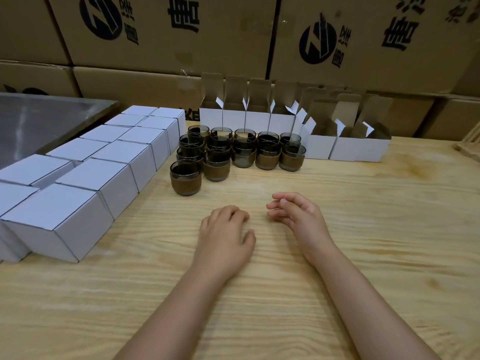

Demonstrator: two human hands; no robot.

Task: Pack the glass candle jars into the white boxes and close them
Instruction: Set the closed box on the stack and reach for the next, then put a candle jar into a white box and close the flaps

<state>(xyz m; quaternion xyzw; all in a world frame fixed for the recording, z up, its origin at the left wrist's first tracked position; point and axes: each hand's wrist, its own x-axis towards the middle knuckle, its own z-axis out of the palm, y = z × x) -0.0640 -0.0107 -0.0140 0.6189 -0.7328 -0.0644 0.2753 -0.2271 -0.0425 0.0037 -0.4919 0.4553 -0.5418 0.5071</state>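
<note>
Several smoky glass candle jars (185, 179) with brown paper bands stand grouped in the middle of the wooden table (363, 229). Behind them and to their right, several white boxes (319, 146) stand with their lids up. Two rows of closed white boxes (67, 216) run along the left side. My left hand (226, 235) rests palm down on the table in front of the jars, fingers loosely bent, holding nothing. My right hand (293, 211) lies beside it on its edge, fingers relaxed and empty. Both hands are apart from the jars.
Large brown cartons (166, 35) with dark logos are stacked as a wall behind the table. A grey metal surface (44, 120) lies at the far left behind the closed boxes. A wooden object (470, 149) shows at the right edge.
</note>
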